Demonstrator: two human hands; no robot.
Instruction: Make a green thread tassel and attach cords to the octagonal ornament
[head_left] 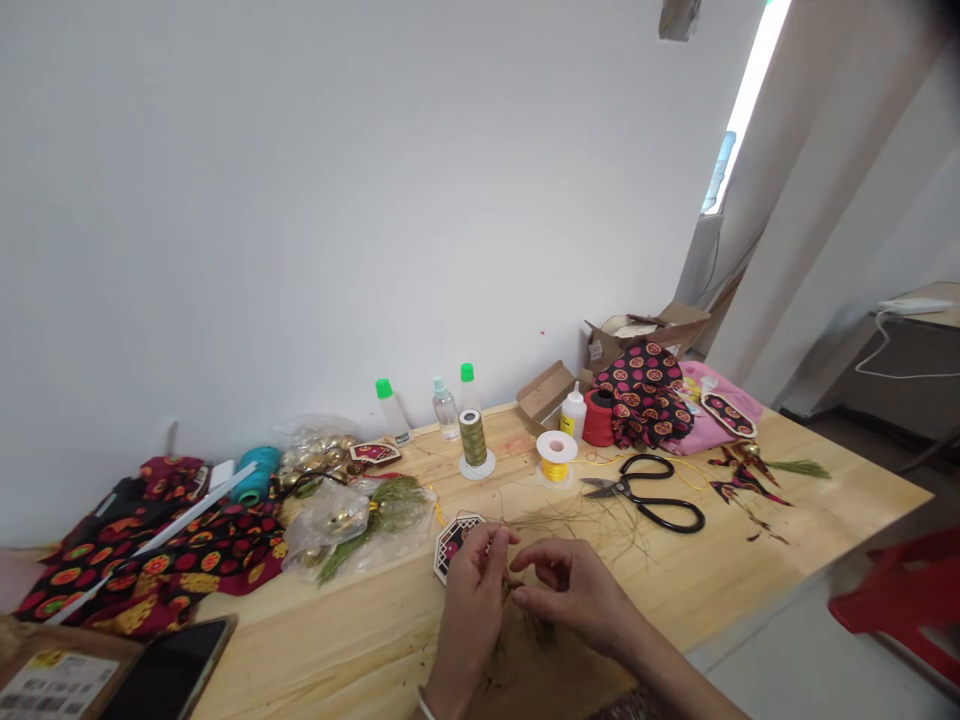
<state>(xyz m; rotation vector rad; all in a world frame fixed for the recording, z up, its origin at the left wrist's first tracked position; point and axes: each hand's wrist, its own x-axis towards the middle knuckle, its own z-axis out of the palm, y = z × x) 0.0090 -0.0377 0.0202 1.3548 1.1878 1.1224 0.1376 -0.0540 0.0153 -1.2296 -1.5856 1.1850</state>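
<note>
Close to the table's front edge, my left hand [480, 575] pinches with thumb and fingertips at a small bunch of olive-green threads [504, 640], mostly hidden by the fingers. My right hand [574, 592] meets it from the right, its fingers curled and thumb at the same threads. Just behind my left hand lies a patterned octagonal piece [450, 548] with a white lattice border, partly covered. Loose green thread strands [600, 525] are strewn behind my right hand. Black-handled scissors [646, 492] lie beyond them, blades pointing left.
A green thread spool [472, 440], yellow thread spool [556, 462], glue bottle [573, 412] and red thread cone [598, 418] stand toward the wall. Bagged gold bells [330, 515], patterned cloth [180, 560] and a phone [169, 670] lie left. A red stool [900, 590] is right.
</note>
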